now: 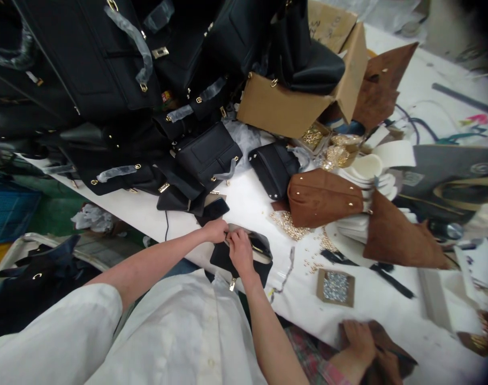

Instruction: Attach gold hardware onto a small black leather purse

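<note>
A small black handbag (223, 258) lies at the table's near edge, its light-lined mouth spread and a gold clasp hanging on the side toward me. My left hand (215, 231) pinches the bag's rim at its far left corner. Close beside it, the bent fingers of my right hand (241, 250) grip the same edge at the opening. Whether a small part sits between the fingertips is hidden. Just beyond my left hand, a dark phone (217, 208) rests on the table.
Black handbags (207, 155) are piled at the back left. A brown bag (324, 199), loose gold studs (289, 224) and a box of silver parts (335, 287) lie rightward. An open carton (284, 107) stands behind. At lower right a co-worker's hands (358, 342) hold a brown piece.
</note>
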`<state>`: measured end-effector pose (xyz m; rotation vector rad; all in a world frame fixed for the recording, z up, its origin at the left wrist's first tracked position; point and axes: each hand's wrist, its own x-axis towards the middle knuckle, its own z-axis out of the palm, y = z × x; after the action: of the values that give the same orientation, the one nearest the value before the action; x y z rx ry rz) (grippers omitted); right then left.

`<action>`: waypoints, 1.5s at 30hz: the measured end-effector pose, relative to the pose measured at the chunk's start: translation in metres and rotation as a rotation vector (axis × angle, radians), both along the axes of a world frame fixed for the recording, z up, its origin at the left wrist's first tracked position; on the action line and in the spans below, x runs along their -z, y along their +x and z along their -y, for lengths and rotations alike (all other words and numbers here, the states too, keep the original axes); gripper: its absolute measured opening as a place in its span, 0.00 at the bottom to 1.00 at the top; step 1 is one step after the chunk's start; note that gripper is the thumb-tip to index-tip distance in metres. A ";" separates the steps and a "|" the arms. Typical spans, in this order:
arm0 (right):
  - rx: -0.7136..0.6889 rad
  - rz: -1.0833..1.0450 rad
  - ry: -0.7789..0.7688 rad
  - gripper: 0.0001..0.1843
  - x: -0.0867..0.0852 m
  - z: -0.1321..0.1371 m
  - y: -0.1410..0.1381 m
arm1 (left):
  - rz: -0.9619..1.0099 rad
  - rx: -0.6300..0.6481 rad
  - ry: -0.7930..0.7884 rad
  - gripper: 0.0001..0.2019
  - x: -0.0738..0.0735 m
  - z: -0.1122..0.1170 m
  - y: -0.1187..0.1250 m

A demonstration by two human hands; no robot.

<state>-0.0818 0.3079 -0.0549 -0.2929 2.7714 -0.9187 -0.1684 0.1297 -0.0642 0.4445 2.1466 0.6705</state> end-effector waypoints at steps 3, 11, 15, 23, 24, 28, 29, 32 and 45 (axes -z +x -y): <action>0.036 -0.026 -0.012 0.12 0.000 0.003 0.004 | -0.008 -0.007 -0.008 0.09 0.000 0.000 0.003; 0.091 -0.014 -0.069 0.13 0.010 0.007 0.011 | -0.041 -0.011 0.009 0.09 0.004 0.004 0.008; 0.126 -0.029 -0.118 0.11 0.008 0.008 0.014 | -0.034 0.009 0.063 0.09 0.002 0.007 0.007; 0.140 -0.021 -0.136 0.11 -0.004 0.010 0.017 | -0.014 0.004 0.182 0.09 0.002 0.010 0.008; 0.137 -0.026 -0.128 0.11 -0.004 0.010 0.018 | -0.007 -0.002 0.196 0.09 0.002 0.011 0.009; 0.123 -0.048 -0.099 0.12 -0.002 0.009 0.024 | 0.049 -0.018 0.254 0.11 0.001 0.015 0.009; 0.123 -0.049 -0.092 0.12 -0.002 0.009 0.025 | 0.063 -0.020 0.263 0.11 0.001 0.015 0.009; 0.120 -0.040 -0.078 0.11 -0.003 0.008 0.026 | 0.086 -0.027 0.277 0.11 0.004 0.016 0.008; 0.151 -0.026 -0.059 0.08 -0.011 0.010 0.018 | 0.057 -0.032 0.247 0.11 0.009 0.012 0.008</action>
<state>-0.0634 0.2981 -0.0443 -0.1063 2.8250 -1.0394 -0.1604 0.1179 -0.0734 0.5162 2.0290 0.9607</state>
